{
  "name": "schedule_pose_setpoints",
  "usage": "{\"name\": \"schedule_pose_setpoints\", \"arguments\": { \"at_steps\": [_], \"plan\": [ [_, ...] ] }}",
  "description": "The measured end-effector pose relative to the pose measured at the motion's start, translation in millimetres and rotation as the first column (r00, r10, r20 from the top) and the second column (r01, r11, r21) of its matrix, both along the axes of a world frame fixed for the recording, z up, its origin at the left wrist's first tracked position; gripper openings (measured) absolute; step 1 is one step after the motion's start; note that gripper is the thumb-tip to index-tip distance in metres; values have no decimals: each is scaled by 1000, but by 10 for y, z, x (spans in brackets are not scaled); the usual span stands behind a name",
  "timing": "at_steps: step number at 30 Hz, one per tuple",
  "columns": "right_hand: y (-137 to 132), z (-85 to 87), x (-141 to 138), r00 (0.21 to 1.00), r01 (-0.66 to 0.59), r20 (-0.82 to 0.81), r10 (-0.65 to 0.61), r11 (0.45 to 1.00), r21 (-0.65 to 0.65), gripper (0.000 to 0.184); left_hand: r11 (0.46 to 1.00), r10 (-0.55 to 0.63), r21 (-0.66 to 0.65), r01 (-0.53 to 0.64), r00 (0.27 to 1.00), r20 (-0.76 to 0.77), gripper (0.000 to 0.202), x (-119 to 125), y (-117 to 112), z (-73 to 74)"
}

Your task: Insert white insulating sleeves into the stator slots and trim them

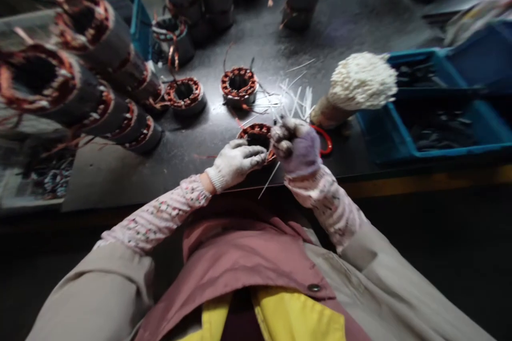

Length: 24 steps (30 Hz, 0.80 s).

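Note:
A motor stator (256, 130) with copper windings stands near the table's front edge. My left hand (237, 162), in a white glove, grips its near left side, fingers along the rim. My right hand (296, 145), in a stained glove with a purplish palm, is closed at the stator's right side. Whatever its curled fingers hold is hidden and blurred. A thin white strand (269, 180) slants down just below that hand. Behind the hands lie several loose white strips (296, 100). A red loop-shaped handle (326, 139) shows right of my right hand.
Two single stators, one at the middle (239, 97) and one left (190, 106), stand behind. Stacked stators (90, 109) lean at left; more stacks (300, 8) stand at the back. At right are a bundle of white strips (362, 82) and blue bins (384, 136) with dark pieces.

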State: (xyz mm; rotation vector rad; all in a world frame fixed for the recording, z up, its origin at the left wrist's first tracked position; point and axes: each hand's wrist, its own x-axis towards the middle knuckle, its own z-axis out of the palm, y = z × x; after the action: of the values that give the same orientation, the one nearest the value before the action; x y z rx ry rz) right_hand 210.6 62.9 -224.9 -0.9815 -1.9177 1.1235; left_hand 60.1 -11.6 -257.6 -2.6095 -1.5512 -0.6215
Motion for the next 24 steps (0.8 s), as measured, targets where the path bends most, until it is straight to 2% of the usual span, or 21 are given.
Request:
{"name": "schedule_pose_setpoints", "arguments": {
  "at_steps": [1, 3, 4, 5, 6, 7, 8, 9, 10, 11, 12, 14, 16, 17, 20, 22, 24],
  "plan": [
    [77, 22, -48, 999, 27, -39, -30, 997, -70, 46, 1000, 6, -8, -7, 1000, -30, 26, 9, -7, 31],
    [170, 76, 26, 993, 64, -91, -76, 990, -128, 40, 1000, -4, -27, 1, 996, -95, 27, 3, -12, 112],
    [195, 99, 142, 988, 106, -109, -113, 992, -72, 34, 1000, -5, -26, 2, 991, -132, 28, -21, -8, 159],
    [219, 115, 296, 976, 184, -129, -177, 982, 43, 28, 1000, -2, -21, -2, 985, -175, 30, -62, 2, 205],
    [253, 126, 473, 954, 285, -155, -258, 940, 189, 24, 1000, 1, -16, -4, 976, -219, 32, -119, 22, 247],
    [307, 134, 654, 910, 413, -200, -362, 825, 385, 23, 1000, -13, -13, 10, 965, -263, 33, -187, 53, 283],
    [382, 140, 822, 867, 487, -219, -447, 668, 563, 24, 999, -46, -22, 41, 953, -298, 33, -258, 93, 310],
    [473, 148, 962, 840, 490, -204, -503, 542, 683, 28, 995, -99, -43, 90, 943, -318, 31, -323, 139, 327],
    [572, 156, 1068, 819, 456, -155, -553, 462, 760, 30, 987, -160, -67, 147, 933, -322, 27, -374, 185, 335],
    [667, 167, 1137, 805, 405, -78, -588, 449, 796, 30, 978, -208, -85, 191, 927, -311, 24, -406, 224, 332],
    [748, 181, 1173, 793, 362, -9, -609, 460, 810, 27, 973, -231, -94, 212, 927, -295, 23, -415, 250, 319],
    [849, 214, 1179, 792, 310, 59, -607, 484, 819, 25, 980, -199, -78, 185, 946, -254, 27, -368, 251, 269],
    [878, 254, 1153, 823, 359, -44, -567, 459, 812, 27, 990, -140, -43, 134, 970, -198, 32, -268, 199, 199],
    [879, 274, 1141, 838, 417, -133, -528, 465, 781, 28, 993, -122, -29, 118, 978, -170, 32, -216, 166, 165],
    [870, 318, 1117, 829, 554, -344, -441, 569, 607, 23, 992, -124, -29, 121, 981, -146, 30, -118, 85, 107],
    [843, 340, 1109, 835, 550, -367, -410, 626, 553, 18, 990, -133, -62, 123, 971, -197, 29, -128, 55, 120],
    [772, 366, 1113, 841, 541, -366, -399, 649, 535, 13, 988, -148, -80, 132, 958, -246, 29, -188, 37, 159]
  ]
}}
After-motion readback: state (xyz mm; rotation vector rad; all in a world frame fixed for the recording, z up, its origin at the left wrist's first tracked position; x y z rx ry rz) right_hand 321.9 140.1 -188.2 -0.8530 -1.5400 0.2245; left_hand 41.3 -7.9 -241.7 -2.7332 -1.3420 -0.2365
